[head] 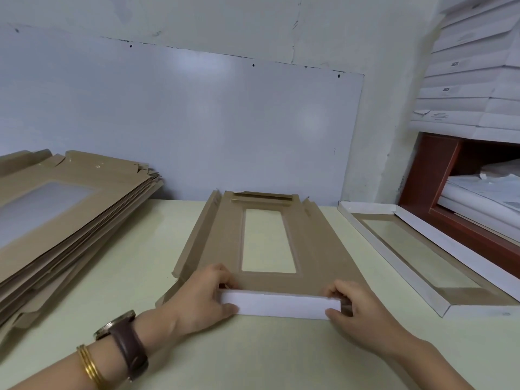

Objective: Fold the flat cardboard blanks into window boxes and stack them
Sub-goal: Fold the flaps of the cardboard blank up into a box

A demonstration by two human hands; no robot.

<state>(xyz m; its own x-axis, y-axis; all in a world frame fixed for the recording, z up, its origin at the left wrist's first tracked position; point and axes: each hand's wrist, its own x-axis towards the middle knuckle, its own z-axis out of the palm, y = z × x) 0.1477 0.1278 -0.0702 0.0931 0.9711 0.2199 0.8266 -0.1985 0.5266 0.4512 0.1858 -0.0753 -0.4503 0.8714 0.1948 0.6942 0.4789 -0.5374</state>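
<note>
A brown cardboard blank (315,249) with a clear rectangular window lies flat on the pale table (253,356) in front of me. Its near end flap (281,305) is folded up and shows its white underside. My left hand (202,299) pinches the flap's left end, thumb on the white face and fingers behind. At the flap's right end my right hand (357,313) holds it the same way. The blank's left side flap (197,235) stands partly raised, and the far end flap is creased upward.
A thick pile of flat brown blanks (64,220) lies at the left. One folded window box (422,263) with white walls sits at the right. Behind it is a red-brown shelf (439,178) holding papers, with white boxes (464,74) stacked above. A white wall panel backs the table.
</note>
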